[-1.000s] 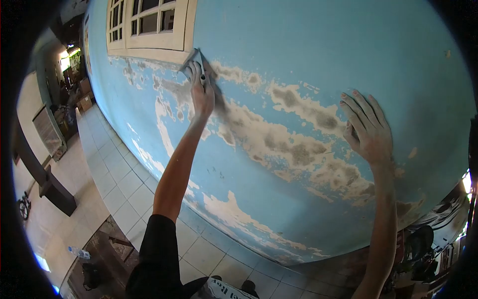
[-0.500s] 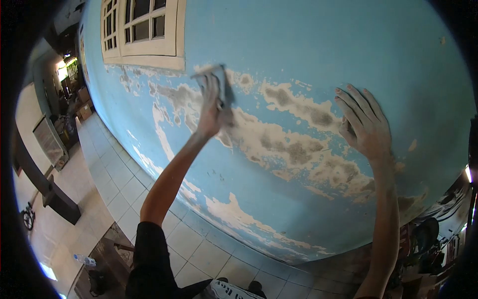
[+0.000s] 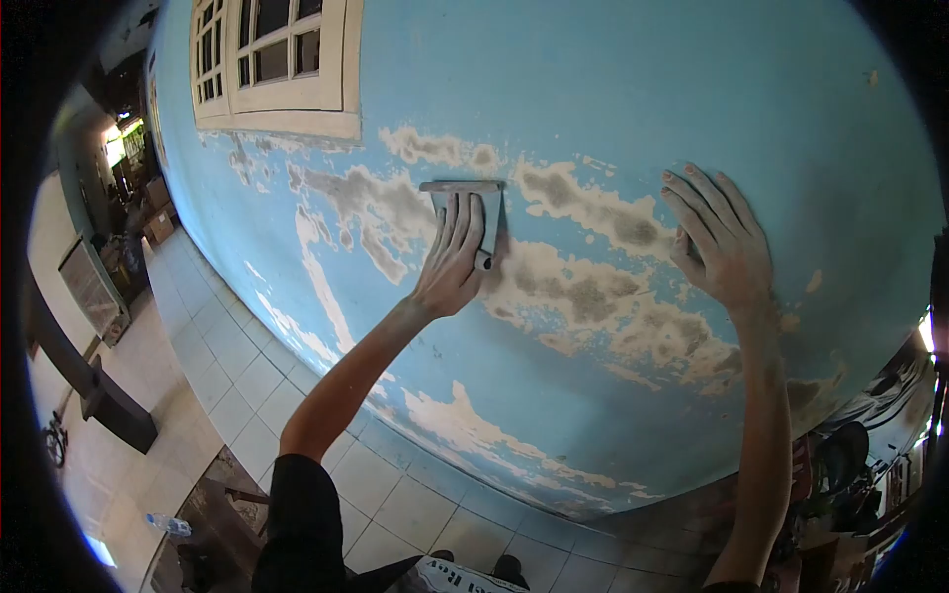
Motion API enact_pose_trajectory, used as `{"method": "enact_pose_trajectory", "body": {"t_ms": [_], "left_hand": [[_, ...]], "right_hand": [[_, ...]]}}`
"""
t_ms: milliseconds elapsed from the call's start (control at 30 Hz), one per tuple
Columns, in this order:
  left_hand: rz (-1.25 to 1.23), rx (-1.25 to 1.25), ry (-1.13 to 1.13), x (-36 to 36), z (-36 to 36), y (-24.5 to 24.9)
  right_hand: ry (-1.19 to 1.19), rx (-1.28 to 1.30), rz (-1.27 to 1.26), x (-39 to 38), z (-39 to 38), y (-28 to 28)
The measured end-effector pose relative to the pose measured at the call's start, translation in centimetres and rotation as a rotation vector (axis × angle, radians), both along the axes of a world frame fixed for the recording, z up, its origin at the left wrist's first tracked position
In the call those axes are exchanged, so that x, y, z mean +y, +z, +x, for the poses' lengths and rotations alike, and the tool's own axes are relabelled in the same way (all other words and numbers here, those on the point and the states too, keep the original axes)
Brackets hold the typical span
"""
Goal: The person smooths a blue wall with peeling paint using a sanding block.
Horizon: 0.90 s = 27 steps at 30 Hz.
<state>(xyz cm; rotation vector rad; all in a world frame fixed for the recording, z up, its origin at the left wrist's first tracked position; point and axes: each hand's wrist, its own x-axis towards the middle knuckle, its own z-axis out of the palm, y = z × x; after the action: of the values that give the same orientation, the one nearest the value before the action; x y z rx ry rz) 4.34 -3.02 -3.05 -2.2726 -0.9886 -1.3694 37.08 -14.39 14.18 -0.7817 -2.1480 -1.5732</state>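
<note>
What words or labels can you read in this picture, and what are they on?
"Ra": dark letters on a white printed thing at the bottom edge, blurred and cut off, so uncertain.
Water bottle label: too small to read.
Scraper and blue wall: no writing.

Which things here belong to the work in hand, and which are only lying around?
In the work: scraper, left hand holding it, right hand flat on the wall.
Lying around: bottle, boxes.
</note>
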Motion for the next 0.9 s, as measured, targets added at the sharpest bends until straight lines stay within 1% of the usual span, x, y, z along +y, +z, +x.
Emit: {"method": "enact_pose_trajectory", "body": {"t_ms": [67, 100, 200, 300, 333, 367, 433, 467, 500, 533, 567, 633, 700, 733, 767, 833, 867, 900], "left_hand": [[-0.041, 0.082, 0.029, -0.8, 0.2, 0.4], [-0.041, 0.08, 0.027, -0.8, 0.4, 1.4], [0.041, -0.127, 0.048, -0.2, 0.7, 6.7], [-0.003, -0.167, 0.075, -0.5, 1.5, 8.6], [0.069, -0.054, 0.097, -0.2, 1.5, 7.6], [0.065, -0.048, 0.094, -0.7, 2.1, 5.8], [-0.071, 0.179, 0.029, -2.9, 4.0, 2.0], [-0.07, 0.185, 0.033, -3.7, 4.5, 1.3], [-0.127, 0.202, -0.008, -4.6, 4.9, 0.9], [-0.182, 0.215, -0.051, -5.0, 5.3, 1.0], [-0.177, 0.214, -0.052, -4.2, 5.5, 1.9], [0.005, -0.077, -0.091, -3.1, 5.5, 6.7], [0.028, -0.119, -0.067, -2.7, 5.4, 9.5], [0.054, -0.16, -0.039, -2.5, 5.6, 10.1], [0.051, -0.157, -0.045, -2.5, 6.2, 9.3], [0.118, -0.005, -0.108, -3.1, 7.6, 5.9], [0.04, 0.19, -0.094, -4.0, 7.3, 4.3], [0.039, 0.188, -0.094, -4.3, 7.1, 4.8]], "right_hand": [[-0.022, -0.008, -0.008, 0.0, 0.0, 0.2], [-0.024, -0.01, -0.008, 0.0, 0.1, 0.3], [-0.019, -0.016, -0.011, 0.0, 0.1, 0.1], [-0.023, -0.016, -0.006, 0.0, 0.1, 0.3], [-0.022, -0.014, -0.003, 0.0, 0.1, 0.3], [-0.018, -0.011, -0.003, 0.0, 0.1, 0.2], [-0.003, -0.008, -0.002, 0.1, 0.1, 0.3], [0.008, -0.001, 0.005, 0.0, 0.1, 0.3], [0.01, 0.002, 0.006, 0.0, 0.0, 0.2], [0.012, 0.001, 0.002, 0.0, 0.0, 0.2], [0.012, 0.0, -0.001, 0.0, 0.0, 0.3], [0.011, 0.005, -0.003, -0.1, 0.0, 0.3], [0.007, 0.012, -0.009, -0.1, 0.0, 0.3], [0.013, 0.016, -0.008, -0.1, 0.0, 0.3], [0.02, 0.022, -0.009, -0.1, 0.0, 0.2], [0.021, 0.026, -0.014, -0.1, 0.1, 0.3], [0.027, 0.025, -0.015, -0.1, 0.0, 0.3], [0.028, 0.023, -0.016, -0.2, 0.0, 0.2]]}}
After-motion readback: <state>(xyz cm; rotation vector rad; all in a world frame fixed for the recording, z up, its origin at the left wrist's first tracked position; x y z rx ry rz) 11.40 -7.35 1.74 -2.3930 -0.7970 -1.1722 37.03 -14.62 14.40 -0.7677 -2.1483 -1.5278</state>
